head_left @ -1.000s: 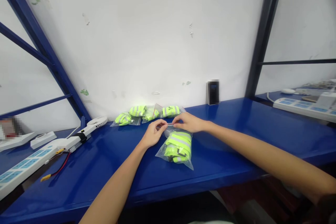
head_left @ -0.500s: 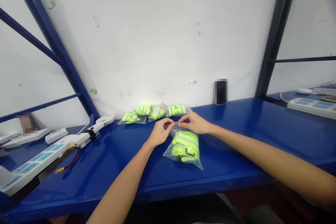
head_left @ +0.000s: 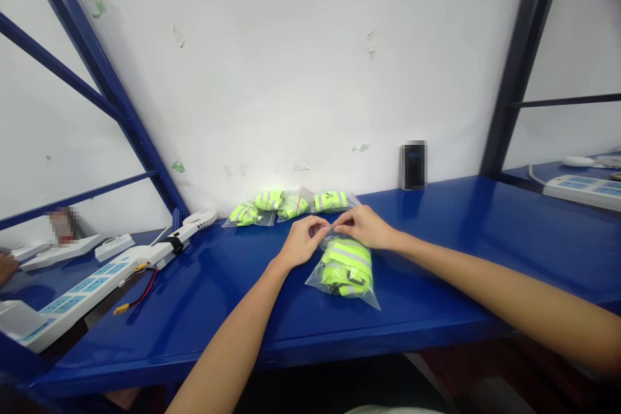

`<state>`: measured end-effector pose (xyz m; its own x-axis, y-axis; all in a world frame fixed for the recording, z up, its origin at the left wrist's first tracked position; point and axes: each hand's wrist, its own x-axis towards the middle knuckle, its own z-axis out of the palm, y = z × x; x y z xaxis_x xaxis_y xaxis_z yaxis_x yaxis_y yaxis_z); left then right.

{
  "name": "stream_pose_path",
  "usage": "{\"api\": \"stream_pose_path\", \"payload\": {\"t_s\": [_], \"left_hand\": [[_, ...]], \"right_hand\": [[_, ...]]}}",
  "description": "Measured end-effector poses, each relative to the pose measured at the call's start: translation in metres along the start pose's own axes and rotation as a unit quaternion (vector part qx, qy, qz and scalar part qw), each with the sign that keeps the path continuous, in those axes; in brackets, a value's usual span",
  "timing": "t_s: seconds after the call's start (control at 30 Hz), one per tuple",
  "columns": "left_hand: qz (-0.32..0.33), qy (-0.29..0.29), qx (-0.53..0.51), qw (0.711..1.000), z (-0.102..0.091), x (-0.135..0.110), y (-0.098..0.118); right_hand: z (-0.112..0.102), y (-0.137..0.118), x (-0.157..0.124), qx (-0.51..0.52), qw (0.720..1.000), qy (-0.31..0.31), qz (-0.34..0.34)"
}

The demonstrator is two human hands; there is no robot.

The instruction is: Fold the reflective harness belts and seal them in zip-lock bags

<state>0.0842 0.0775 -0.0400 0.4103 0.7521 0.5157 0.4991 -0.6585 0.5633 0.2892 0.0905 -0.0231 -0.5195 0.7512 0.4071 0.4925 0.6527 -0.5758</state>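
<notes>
A clear plastic zip bag [head_left: 315, 275] lies on the blue table, its open-end edge towards the wall. Inside it is a rolled neon-yellow reflective vest [head_left: 346, 268] with silver stripes. My left hand [head_left: 305, 240] pinches the bag's far edge between thumb and fingers. Close beside it, my right hand [head_left: 361, 226] pinches the same edge, the fingertips of both hands nearly meeting. The stretch of edge under the fingers is hidden, so whether the seal is closed cannot be made out.
Several bagged yellow vests [head_left: 281, 204] lie along the wall. Left are a white power strip [head_left: 82, 291], a small white fan [head_left: 200, 218] and a red-black cable [head_left: 145, 294]. A dark box [head_left: 414, 166] stands at the wall. Another person's hand [head_left: 6, 266] shows far left.
My two hands have come closer together along the bag's edge. The whole view has shifted slightly, and another person's hand has appeared at the far left.
</notes>
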Motion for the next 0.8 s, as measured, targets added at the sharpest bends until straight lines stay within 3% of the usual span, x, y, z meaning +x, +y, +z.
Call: {"api": "stream_pose_path", "payload": {"t_s": [0.27,0.8], "left_hand": [[0.031,0.029,0.049,0.998,0.0002,0.0023,0.0034],[0.011,0.043,0.029,0.999,-0.0002,0.0012,0.0014]], "right_hand": [[0.0036,-0.0033,-0.0021,-0.020,1.000,0.014,-0.013],[0.0045,-0.0039,-0.0035,-0.047,0.998,0.025,-0.039]]}}
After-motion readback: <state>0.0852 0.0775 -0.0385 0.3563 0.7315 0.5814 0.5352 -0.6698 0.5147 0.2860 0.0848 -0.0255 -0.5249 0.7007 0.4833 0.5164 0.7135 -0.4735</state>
